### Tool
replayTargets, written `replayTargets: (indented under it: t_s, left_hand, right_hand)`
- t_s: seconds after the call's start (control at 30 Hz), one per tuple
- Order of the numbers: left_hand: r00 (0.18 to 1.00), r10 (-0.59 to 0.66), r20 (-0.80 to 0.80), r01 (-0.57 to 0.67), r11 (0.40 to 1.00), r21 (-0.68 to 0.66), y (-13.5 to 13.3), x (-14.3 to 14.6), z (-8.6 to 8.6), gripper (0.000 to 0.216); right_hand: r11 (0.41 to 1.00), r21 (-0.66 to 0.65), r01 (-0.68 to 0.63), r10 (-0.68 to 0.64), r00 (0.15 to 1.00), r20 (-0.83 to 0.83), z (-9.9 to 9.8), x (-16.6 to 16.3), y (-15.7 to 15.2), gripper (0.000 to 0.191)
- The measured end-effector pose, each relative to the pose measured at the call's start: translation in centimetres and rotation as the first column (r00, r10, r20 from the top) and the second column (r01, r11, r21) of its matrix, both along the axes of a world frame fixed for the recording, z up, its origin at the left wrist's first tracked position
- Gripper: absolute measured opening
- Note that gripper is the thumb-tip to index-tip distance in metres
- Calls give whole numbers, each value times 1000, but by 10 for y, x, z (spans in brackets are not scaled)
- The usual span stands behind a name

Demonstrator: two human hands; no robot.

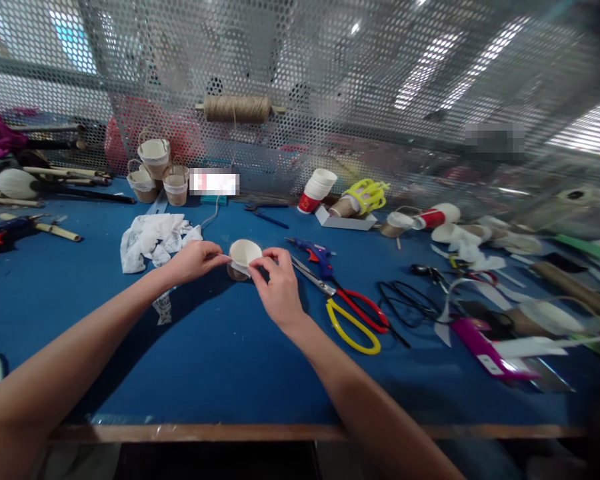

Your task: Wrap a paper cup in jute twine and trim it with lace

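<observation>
A small paper cup [245, 252] with a cream inside and a brown lower part stands upright on the table in front of me. White lace trim [236, 269] runs around it below the rim. On the cup's left side, my left hand [197, 261] pinches the lace trim between thumb and fingertips. My right hand [279, 283] pinches the trim against the cup's right side; its fingertips partly cover the cup. Behind my left hand lies a crumpled heap of white lace [153, 240], and a loose lace end [164, 310] shows below my left forearm.
Right of the cup lie scissors [353, 320] with red and yellow handles and a blue glue gun [316, 257]. Finished little baskets [155, 163] stand back left, stacked paper cups [317, 190] behind. A twine roll [237, 109] hangs on the mesh. Clutter fills the right side.
</observation>
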State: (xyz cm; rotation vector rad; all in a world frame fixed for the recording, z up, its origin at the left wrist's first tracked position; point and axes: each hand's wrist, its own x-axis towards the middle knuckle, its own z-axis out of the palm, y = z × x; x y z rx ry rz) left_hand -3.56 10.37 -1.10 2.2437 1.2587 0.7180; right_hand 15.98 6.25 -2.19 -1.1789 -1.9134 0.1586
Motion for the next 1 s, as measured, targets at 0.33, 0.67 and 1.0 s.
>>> replayTargets:
  t_s: [0.33,0.67,1.0]
  left_hand:
    - [986,-81,143,114,964,-241,-8,-5,14,32]
    - [937,-127,324,258,880,-400,-18,-4,30,22]
    - [919,-74,388,262,850,-458,-28,2,30,23]
  right_hand:
    - [950,-221,-219,215,976,-44,21,19,-2,7]
    - [800,-449,-399,329,916,-228,41,33,-18,5]
    - [722,-503,-475,368,879,-302,44,37,-21,7]
